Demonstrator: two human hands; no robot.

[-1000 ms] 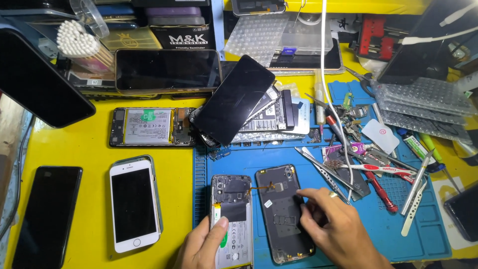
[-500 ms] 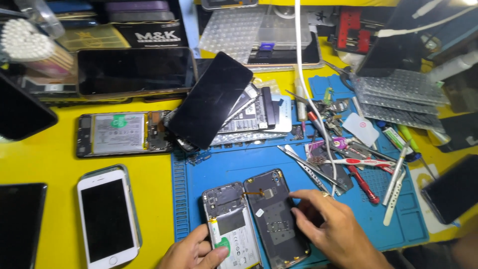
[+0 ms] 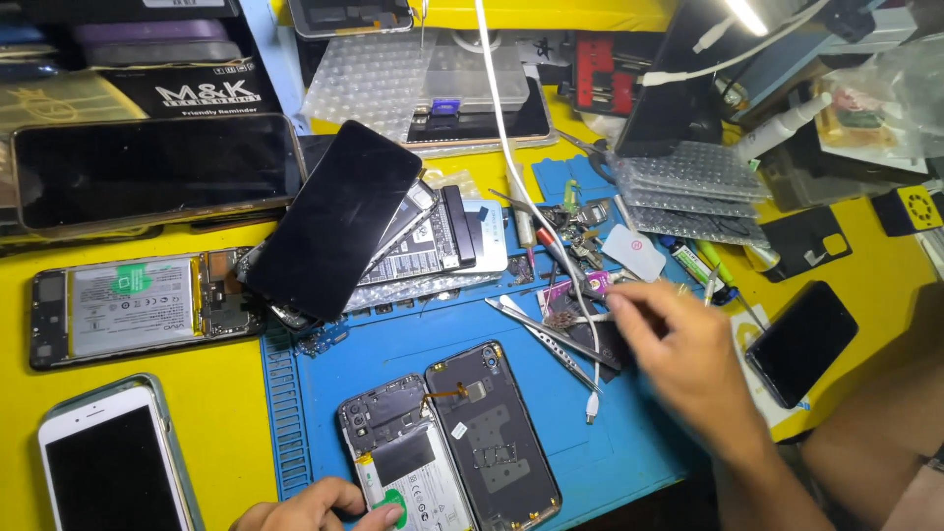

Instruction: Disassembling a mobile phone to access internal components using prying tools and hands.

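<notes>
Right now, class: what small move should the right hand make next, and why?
Probably close on a tool: the right hand hovers empty, fingers spread, over the tweezers and scattered tools, while the left hand pins the opened phone on the blue mat.

Our left hand [image 3: 313, 507] and right hand [image 3: 688, 364] are bare, no gloves, rings or watch, and our right forearm shows no sleeve.

The yellow counter [image 3: 221, 413] carried a blue work mat [image 3: 393, 344]. Directly on the yellow surface lay an opened phone showing its battery [image 3: 133, 307], a white phone [image 3: 113, 462] and a black phone [image 3: 801, 341].
</notes>
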